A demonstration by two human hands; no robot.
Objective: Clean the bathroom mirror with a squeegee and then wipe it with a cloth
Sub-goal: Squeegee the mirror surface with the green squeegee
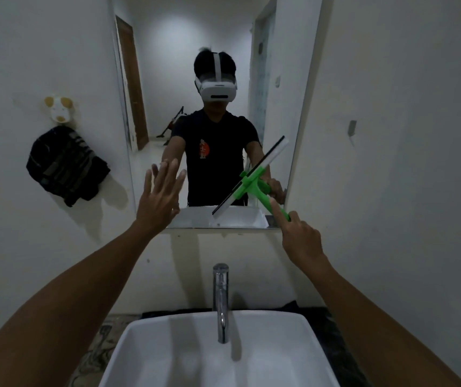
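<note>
The tall bathroom mirror hangs on the white wall above the sink. My right hand grips the green handle of a squeegee, index finger stretched along the handle. Its black-and-white blade lies tilted across the mirror's lower right part, from lower left to upper right. My left hand is open, fingers spread, flat against or very near the mirror's lower left area. A dark cloth hangs from an animal-shaped hook on the wall, left of the mirror.
A white rectangular basin sits directly below, with a tall chrome faucet at its back edge. A patterned dark countertop surrounds the basin. A small grey wall fitting is on the right wall. The mirror reflects a person and a doorway.
</note>
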